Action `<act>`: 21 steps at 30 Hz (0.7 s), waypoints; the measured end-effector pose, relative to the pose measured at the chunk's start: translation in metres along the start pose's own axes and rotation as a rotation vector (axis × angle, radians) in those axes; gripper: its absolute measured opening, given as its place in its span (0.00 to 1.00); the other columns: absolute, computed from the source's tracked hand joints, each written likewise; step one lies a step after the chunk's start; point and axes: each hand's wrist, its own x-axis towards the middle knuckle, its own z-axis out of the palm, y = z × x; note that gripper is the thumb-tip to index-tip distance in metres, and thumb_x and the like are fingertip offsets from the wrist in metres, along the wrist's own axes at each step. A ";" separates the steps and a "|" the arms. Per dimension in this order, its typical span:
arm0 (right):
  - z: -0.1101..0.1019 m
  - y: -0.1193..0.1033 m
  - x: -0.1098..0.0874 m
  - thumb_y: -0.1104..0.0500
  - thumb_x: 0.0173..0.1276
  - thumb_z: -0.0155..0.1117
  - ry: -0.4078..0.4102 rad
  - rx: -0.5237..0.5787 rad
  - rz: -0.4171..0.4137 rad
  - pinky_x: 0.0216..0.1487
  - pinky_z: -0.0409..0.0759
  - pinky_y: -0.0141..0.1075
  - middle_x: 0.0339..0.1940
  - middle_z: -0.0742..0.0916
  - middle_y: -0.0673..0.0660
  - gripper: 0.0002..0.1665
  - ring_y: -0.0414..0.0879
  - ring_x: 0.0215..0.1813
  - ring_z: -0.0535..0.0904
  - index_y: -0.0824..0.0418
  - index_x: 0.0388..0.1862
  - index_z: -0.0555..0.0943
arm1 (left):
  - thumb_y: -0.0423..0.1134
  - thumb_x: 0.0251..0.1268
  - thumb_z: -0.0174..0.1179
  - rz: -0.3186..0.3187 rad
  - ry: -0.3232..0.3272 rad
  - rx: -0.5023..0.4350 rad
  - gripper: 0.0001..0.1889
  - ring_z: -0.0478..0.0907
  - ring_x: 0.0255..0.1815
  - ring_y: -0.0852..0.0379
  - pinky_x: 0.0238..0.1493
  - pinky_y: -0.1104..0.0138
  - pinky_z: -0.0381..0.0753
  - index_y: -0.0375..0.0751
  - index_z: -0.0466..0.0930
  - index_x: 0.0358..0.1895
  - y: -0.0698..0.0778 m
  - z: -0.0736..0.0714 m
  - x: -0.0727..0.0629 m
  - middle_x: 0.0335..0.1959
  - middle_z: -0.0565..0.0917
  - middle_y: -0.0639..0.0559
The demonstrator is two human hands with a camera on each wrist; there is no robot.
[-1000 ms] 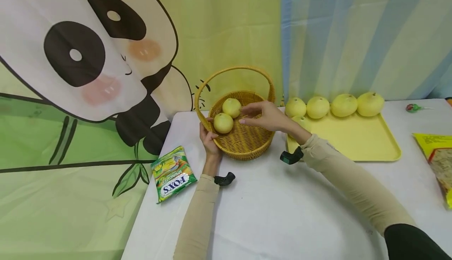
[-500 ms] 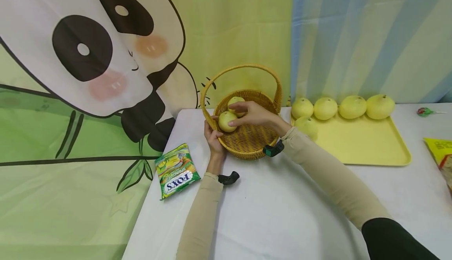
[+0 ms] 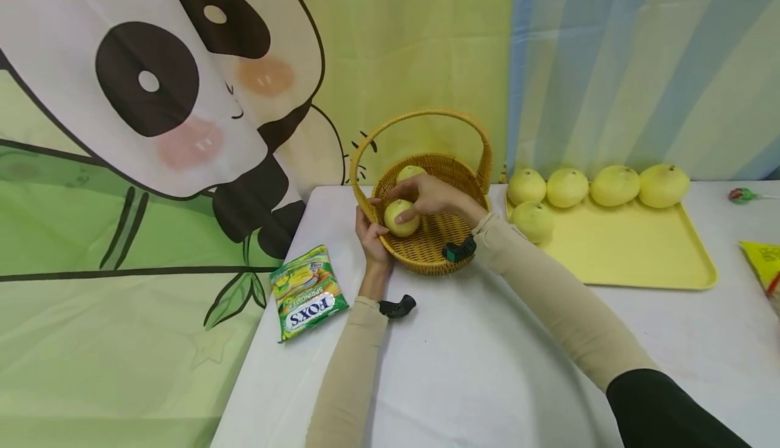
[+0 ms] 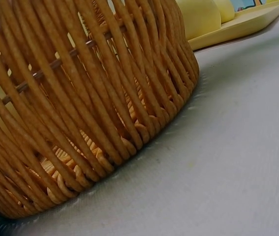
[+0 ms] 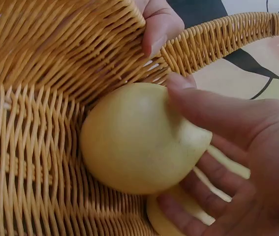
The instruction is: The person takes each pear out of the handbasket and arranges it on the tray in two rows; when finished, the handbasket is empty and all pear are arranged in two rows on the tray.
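A round wicker basket (image 3: 426,258) with a tall arched handle (image 3: 429,113) stands on the white table. My left hand (image 3: 373,238) grips its left rim near the handle's foot, the thumb (image 5: 156,34) showing over the edge in the right wrist view. Inside the basket, my right hand (image 3: 432,195) holds a pale yellow pomelo (image 5: 134,137) between thumb and fingers. Behind it lies a second pomelo (image 3: 409,172), partly covered by the right hand. The left wrist view is mostly filled by the basket's woven outer wall (image 4: 80,98).
Right of the basket, a yellow tray (image 3: 640,252) carries several more pomelos (image 3: 567,187) along its back and left side. A green candy bag (image 3: 309,296) lies at the left table edge. A lollipop (image 3: 741,195) and a yellow packet (image 3: 762,262) are at the far right.
My right hand has moved left and down into the basket, and its fingers have closed round the front pomelo. My left hand keeps its hold on the rim. The head view has shifted slightly.
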 end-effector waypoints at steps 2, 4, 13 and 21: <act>0.000 0.003 0.001 0.59 0.64 0.80 -0.037 -0.005 0.009 0.74 0.73 0.50 0.70 0.84 0.61 0.37 0.56 0.71 0.77 0.63 0.71 0.80 | 0.25 0.42 0.39 -0.001 -0.005 0.004 0.33 0.72 0.62 0.51 0.62 0.66 0.73 0.24 0.65 0.61 0.000 0.000 0.000 0.61 0.72 0.41; 0.001 0.006 0.002 0.59 0.62 0.81 -0.069 -0.003 0.009 0.72 0.74 0.49 0.69 0.84 0.61 0.37 0.56 0.69 0.78 0.64 0.70 0.80 | 0.25 0.41 0.39 -0.004 -0.006 0.005 0.34 0.73 0.61 0.51 0.62 0.66 0.73 0.22 0.64 0.62 0.000 0.001 0.000 0.61 0.72 0.39; 0.002 0.018 -0.002 0.63 0.56 0.84 -0.107 0.137 -0.051 0.65 0.77 0.44 0.66 0.85 0.59 0.38 0.53 0.64 0.80 0.64 0.67 0.82 | 0.25 0.42 0.39 -0.004 -0.002 0.018 0.34 0.73 0.65 0.45 0.65 0.64 0.71 0.22 0.65 0.62 -0.001 0.000 0.000 0.61 0.71 0.39; -0.011 0.013 -0.020 0.63 0.54 0.85 -0.030 0.282 -0.144 0.58 0.79 0.39 0.67 0.86 0.59 0.36 0.51 0.60 0.79 0.64 0.64 0.85 | 0.25 0.42 0.39 -0.012 0.004 0.046 0.33 0.73 0.61 0.50 0.62 0.63 0.72 0.27 0.68 0.61 0.000 0.000 0.000 0.61 0.73 0.44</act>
